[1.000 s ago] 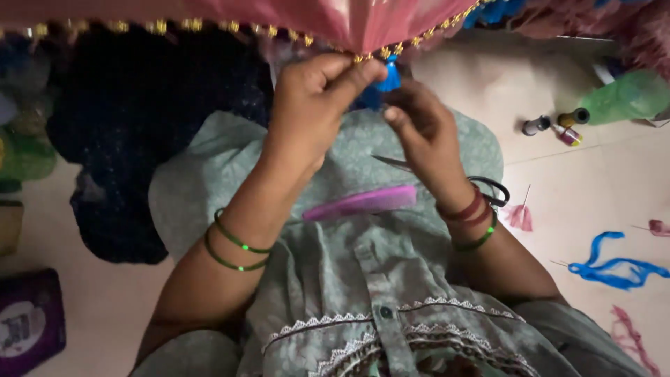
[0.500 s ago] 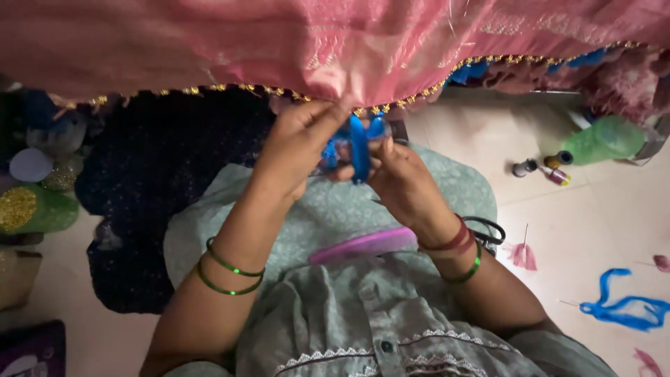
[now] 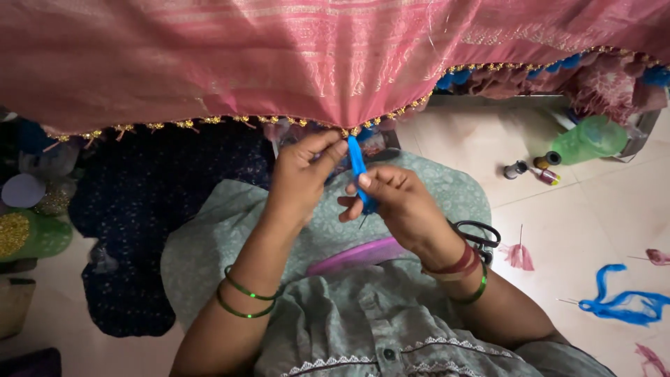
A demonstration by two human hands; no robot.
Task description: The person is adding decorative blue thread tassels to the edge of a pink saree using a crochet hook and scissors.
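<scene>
A pink woven cloth [image 3: 293,56] with a gold beaded edge hangs across the top of the view. My left hand [image 3: 300,174] pinches that beaded edge at its lowest point. My right hand [image 3: 394,199] is closed on a bundle of blue thread [image 3: 358,164] that runs up to the same spot on the edge. The two hands are close together, almost touching, above my lap.
A purple comb-like strip [image 3: 359,255] and black scissors [image 3: 478,237] lie on my lap. On the tiled floor to the right lie thread spools [image 3: 534,167], a green bottle [image 3: 590,139], a pink tassel [image 3: 518,255] and loose blue thread [image 3: 621,304]. Dark blue cloth [image 3: 139,230] lies at left.
The pink cloth has come lower and fills more of the view. My hands have shifted down with it, and the blue thread now stands stretched between my right hand and the edge.
</scene>
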